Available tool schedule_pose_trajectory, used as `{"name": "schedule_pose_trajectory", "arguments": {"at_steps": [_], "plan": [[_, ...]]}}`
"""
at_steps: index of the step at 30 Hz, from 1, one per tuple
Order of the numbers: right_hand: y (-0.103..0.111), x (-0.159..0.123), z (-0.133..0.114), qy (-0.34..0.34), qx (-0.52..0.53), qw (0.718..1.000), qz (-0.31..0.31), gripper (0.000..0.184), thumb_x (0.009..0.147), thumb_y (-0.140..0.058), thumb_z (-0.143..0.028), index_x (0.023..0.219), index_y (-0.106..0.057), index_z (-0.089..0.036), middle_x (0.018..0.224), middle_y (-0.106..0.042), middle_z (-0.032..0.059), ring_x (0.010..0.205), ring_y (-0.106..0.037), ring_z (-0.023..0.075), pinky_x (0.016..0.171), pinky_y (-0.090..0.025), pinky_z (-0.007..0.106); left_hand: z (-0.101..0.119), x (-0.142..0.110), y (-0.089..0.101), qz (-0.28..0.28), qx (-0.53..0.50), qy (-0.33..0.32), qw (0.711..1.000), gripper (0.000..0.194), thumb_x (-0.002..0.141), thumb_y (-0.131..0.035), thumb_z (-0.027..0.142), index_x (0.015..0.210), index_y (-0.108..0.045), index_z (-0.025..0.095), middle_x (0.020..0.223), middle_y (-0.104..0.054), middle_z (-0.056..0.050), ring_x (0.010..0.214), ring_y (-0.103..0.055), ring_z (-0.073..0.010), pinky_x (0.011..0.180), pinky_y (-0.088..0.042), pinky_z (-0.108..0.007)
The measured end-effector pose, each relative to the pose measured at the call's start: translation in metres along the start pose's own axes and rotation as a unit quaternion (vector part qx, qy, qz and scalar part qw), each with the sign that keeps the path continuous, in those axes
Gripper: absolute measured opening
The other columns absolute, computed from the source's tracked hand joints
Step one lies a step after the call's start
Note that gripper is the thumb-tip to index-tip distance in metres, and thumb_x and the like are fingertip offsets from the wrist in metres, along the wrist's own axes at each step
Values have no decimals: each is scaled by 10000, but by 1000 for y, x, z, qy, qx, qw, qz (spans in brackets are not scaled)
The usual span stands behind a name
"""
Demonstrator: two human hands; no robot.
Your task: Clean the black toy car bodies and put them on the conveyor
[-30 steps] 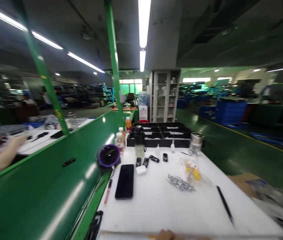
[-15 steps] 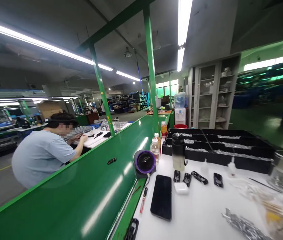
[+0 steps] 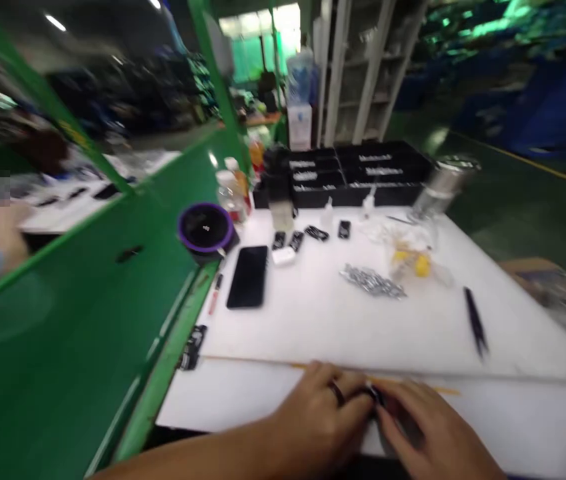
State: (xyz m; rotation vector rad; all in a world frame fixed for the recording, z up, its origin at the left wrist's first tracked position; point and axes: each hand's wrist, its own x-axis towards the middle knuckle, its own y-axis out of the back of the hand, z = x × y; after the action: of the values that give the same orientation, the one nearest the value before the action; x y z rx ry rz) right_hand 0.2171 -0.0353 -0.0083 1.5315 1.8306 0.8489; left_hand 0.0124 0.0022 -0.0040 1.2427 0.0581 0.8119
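At the table's near edge, my left hand (image 3: 320,410), with a dark ring on one finger, is closed with its fingertips on a small black part (image 3: 375,395). My right hand (image 3: 433,427) pinches the same part from the other side. Motion blur and the fingers hide most of it, so its kind does not show. Beyond the hands lies a pile of small silver metal pieces (image 3: 373,281). Black tweezers (image 3: 475,321) rest to the right of them. A black phone (image 3: 248,277) lies to the left.
A green partition (image 3: 87,333) runs along the left; a co-worker's arm (image 3: 5,243) shows behind it. A purple-rimmed fan (image 3: 206,228), a dark tumbler (image 3: 279,190), a black divided tray (image 3: 383,195) and a glass jar (image 3: 440,190) stand farther back. A plastic bag with yellow pieces (image 3: 413,263) lies right.
My view has swung left, then back right and down. Both hands now show at the near edge with the small black part; half a second ago neither was in view.
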Motion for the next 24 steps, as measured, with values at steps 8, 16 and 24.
{"name": "schedule_pose_trajectory", "arguments": {"at_steps": [8,16,24], "plan": [[33,2,-22,-35,74,993,-86,275,951,-646,-242,1220,-656,-299,1124,-679,16,1061,-621,199,951,-524,364,-4,-4,14,-10,-68,11,998,310,955,-613,128,1265,-608,144,1260,-678,-107,1023,-566,-235,837,-488,-392],[21,-2,-8,3,99,993,-58,320,936,-676,-177,1227,-643,-306,1076,-662,-3,1015,-606,193,900,-516,378,-3,-2,11,-16,-58,8,998,323,950,-623,98,1271,-631,123,1257,-663,-112,1011,-540,-241,801,-481,-392],[22,0,-9,27,93,994,-45,206,919,-700,-193,1115,-664,-243,992,-665,2,932,-610,195,818,-519,367,-5,-1,12,-23,-72,6,997,379,953,-601,64,1330,-609,106,1264,-644,-115,1038,-528,-232,837,-477,-398]]}}
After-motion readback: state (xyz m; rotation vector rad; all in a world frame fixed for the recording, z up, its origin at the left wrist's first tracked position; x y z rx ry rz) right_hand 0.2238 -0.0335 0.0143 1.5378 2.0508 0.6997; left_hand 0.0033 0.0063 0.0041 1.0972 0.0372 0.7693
